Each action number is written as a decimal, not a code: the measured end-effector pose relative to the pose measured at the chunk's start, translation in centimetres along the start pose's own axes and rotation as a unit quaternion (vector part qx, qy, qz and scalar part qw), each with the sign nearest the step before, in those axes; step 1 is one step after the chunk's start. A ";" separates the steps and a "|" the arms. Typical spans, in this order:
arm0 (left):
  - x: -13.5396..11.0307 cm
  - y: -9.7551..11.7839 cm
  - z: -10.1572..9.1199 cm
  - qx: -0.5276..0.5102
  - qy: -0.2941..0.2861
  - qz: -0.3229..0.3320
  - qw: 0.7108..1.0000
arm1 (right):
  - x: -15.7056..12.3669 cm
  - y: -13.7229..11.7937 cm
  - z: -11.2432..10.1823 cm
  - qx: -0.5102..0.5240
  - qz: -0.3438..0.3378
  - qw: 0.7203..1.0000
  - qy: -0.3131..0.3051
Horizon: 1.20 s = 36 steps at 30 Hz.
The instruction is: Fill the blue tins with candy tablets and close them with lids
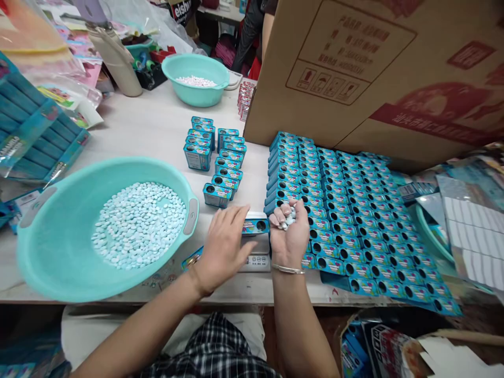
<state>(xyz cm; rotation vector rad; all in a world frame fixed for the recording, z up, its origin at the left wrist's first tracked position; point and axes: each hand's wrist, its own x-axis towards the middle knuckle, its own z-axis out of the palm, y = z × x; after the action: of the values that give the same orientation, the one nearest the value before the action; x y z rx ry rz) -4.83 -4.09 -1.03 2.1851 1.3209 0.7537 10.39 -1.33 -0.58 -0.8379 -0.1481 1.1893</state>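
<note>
My right hand (290,231) is cupped palm up and closed round a small heap of white tablets (286,220). It hovers just right of a blue tin (255,226) with a round hole that lies on a small white scale (256,253). My left hand (225,241) rests on the left end of that tin, fingers stretched toward it. A large teal basin (59,247) of white tablets sits to the left of my left hand.
Many open blue tins (354,226) lie in rows on the right. More tins (218,157) stand behind the scale. A big cardboard box (374,73) stands at the back right, a smaller teal bowl (196,79) of tablets at the back.
</note>
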 end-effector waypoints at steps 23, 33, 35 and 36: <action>2.3 -0.6 2.4 -0.029 -0.023 -0.015 0.999 | 0.2 -0.1 0.6 -0.034 -0.056 0.998 -0.019; 1.8 -1.0 2.1 -0.042 -0.029 -0.021 0.998 | 0.1 0.3 0.6 -0.007 -0.025 0.999 -0.032; 1.5 -1.0 1.3 -0.048 -0.026 -0.015 0.998 | 0.4 -0.6 0.2 0.050 0.017 0.998 -0.043; 1.2 -1.0 0.5 -0.054 -0.020 -0.009 0.998 | 0.5 -1.4 -0.1 0.081 0.042 0.994 -0.053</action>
<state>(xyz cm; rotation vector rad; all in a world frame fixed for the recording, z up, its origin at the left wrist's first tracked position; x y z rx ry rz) -4.65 -2.69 -1.77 2.0913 1.2492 0.7530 11.68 -1.14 0.04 -0.6443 -0.1005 1.3078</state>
